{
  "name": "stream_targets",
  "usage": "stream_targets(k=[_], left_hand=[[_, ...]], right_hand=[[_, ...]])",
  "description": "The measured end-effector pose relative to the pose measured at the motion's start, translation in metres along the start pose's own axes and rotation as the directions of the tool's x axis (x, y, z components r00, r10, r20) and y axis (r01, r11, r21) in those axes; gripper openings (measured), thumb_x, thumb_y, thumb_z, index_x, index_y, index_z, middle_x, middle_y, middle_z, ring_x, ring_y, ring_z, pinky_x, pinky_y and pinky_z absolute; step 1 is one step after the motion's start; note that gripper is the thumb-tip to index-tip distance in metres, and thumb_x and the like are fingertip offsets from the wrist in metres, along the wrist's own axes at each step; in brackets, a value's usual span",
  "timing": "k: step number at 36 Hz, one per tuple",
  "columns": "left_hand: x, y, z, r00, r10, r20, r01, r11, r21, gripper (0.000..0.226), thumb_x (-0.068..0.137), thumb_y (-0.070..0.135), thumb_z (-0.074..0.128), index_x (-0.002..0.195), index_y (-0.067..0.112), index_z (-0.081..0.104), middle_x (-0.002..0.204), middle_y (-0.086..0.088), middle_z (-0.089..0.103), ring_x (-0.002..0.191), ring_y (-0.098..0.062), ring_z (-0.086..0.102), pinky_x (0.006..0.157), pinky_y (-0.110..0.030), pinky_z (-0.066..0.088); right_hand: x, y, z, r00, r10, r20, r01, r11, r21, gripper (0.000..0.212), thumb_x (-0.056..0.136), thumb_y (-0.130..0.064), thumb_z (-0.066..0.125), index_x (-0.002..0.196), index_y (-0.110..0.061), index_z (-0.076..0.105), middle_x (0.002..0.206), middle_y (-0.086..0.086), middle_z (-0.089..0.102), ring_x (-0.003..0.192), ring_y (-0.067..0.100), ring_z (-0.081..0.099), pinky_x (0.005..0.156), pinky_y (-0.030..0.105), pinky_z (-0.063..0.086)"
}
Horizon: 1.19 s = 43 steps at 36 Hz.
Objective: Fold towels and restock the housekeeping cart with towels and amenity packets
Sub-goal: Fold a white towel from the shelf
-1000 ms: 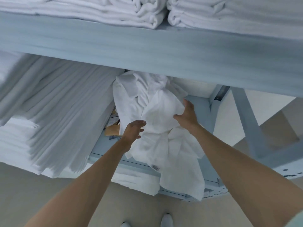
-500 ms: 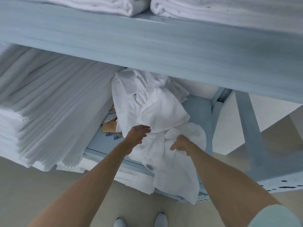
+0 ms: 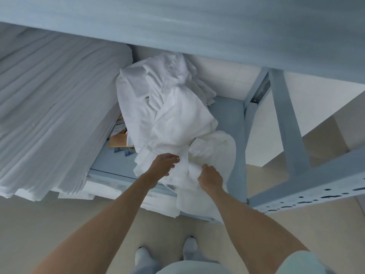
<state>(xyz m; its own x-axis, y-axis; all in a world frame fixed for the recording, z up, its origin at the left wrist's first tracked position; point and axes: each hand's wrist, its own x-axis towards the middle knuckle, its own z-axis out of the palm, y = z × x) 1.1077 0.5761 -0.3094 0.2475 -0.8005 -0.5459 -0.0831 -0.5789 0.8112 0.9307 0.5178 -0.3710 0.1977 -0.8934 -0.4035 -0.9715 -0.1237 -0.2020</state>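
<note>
A heap of crumpled white towels (image 3: 173, 115) lies on a pale blue shelf (image 3: 110, 169), and part of it spills over the front edge. My left hand (image 3: 163, 165) grips a fold of towel at the front of the heap, fingers curled into the cloth. My right hand (image 3: 210, 177) pinches a neighbouring fold of the same white cloth, just right of the left hand. A small label (image 3: 171, 187) shows on the towel's hem below my left hand.
A tall stack of folded white linen (image 3: 49, 115) fills the shelf's left side. Brown and printed paper packets (image 3: 119, 138) lie between stack and heap. An upper shelf board (image 3: 197, 24) overhangs. Blue frame struts (image 3: 286, 123) stand to the right. My shoes (image 3: 189, 246) are on the beige floor.
My right hand has come down from the top of the heap to its front edge and taken a fold. The view has tilted down, hiding the towels on the upper shelf.
</note>
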Motion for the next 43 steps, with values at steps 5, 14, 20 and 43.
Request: stream_targets(k=[5, 14, 20, 43], left_hand=[[0.003, -0.001, 0.008, 0.999, -0.041, -0.008, 0.041, 0.999, 0.009, 0.018, 0.098, 0.022, 0.058, 0.111, 0.016, 0.068, 0.12, -0.012, 0.067, 0.111, -0.027, 0.062, 0.083, -0.039, 0.048], [0.005, 0.009, 0.009, 0.972, 0.119, -0.201, -0.111, 0.992, 0.054, 0.078, 0.085, 0.009, 0.073, 0.15, 0.028, 0.034, 0.144, -0.012, 0.039, 0.126, -0.029, 0.047, 0.107, -0.047, 0.044], [0.002, 0.044, 0.007, 0.924, 0.325, -0.204, -0.311, 0.945, 0.099, 0.093, 0.076, 0.028, 0.084, 0.151, 0.042, 0.031, 0.142, -0.001, 0.037, 0.132, -0.023, 0.034, 0.112, -0.045, 0.034], [-0.106, 0.132, -0.026, 0.89, 0.404, 0.214, -0.194, 0.758, -0.623, 0.033, 0.106, 0.018, 0.038, 0.117, 0.005, 0.066, 0.088, -0.006, 0.075, 0.08, -0.018, 0.073, 0.07, -0.032, 0.06]], right_hand=[[0.001, 0.006, -0.019, 0.995, -0.072, -0.069, 0.088, 0.956, 0.28, 0.04, 0.095, -0.032, 0.063, 0.124, -0.007, 0.052, 0.124, 0.016, 0.047, 0.108, 0.036, 0.057, 0.09, 0.036, 0.044], [0.001, -0.047, -0.144, 0.968, -0.019, -0.25, 0.244, 0.303, 0.921, 0.018, 0.098, -0.025, 0.058, 0.112, -0.016, 0.052, 0.106, 0.0, 0.061, 0.096, 0.019, 0.062, 0.069, 0.034, 0.056], [-0.018, -0.08, -0.227, 0.97, -0.058, -0.237, 0.225, -0.161, 0.961, 0.013, 0.1, -0.024, 0.058, 0.105, -0.016, 0.066, 0.093, 0.007, 0.074, 0.077, 0.021, 0.07, 0.059, 0.029, 0.055], [-0.115, -0.054, -0.145, 0.996, 0.043, -0.076, 0.082, -0.188, 0.979, 0.054, 0.099, -0.063, 0.037, 0.127, -0.025, 0.064, 0.122, 0.001, 0.071, 0.116, 0.023, 0.064, 0.098, 0.04, 0.048]])
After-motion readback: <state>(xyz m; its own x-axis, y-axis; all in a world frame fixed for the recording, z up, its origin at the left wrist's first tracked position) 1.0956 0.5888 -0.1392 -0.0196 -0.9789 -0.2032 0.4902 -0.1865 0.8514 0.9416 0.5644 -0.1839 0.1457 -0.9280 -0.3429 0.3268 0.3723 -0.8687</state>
